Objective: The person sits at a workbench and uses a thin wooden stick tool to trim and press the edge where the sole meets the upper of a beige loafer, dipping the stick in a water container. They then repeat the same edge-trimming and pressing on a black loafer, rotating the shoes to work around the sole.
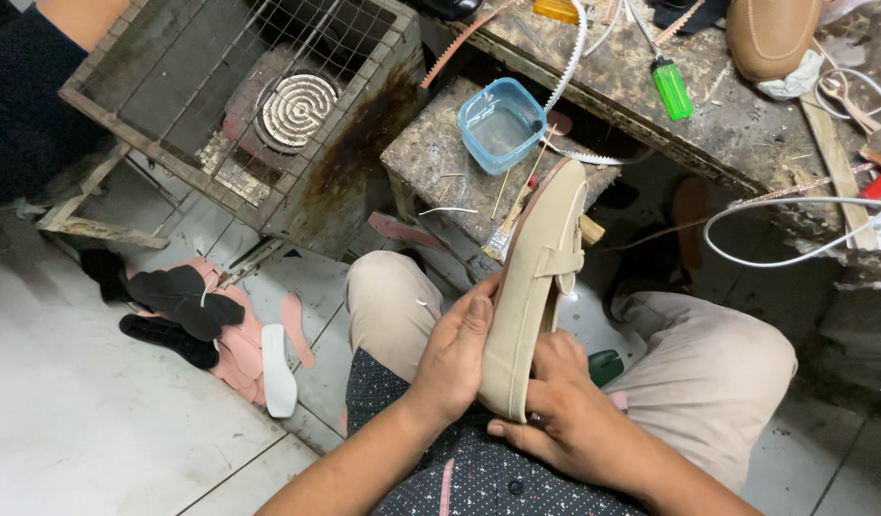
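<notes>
A pale tiled floor (87,411) lies under a grimy workbench (746,124). At left, black and pink insoles (196,320) lie heaped below a wire cage (239,105) with a coil heater (297,108) inside. The left hand (455,358) curls shut on the side of a beige shoe (536,287) held over the lap, its long axis running up and slightly right, toe away. Beyond, a blue tub (500,124) of clear liquid sits on a block (440,162). The right hand (565,411) grips the heel from below. A green lighter (672,88) lies on the bench
</notes>
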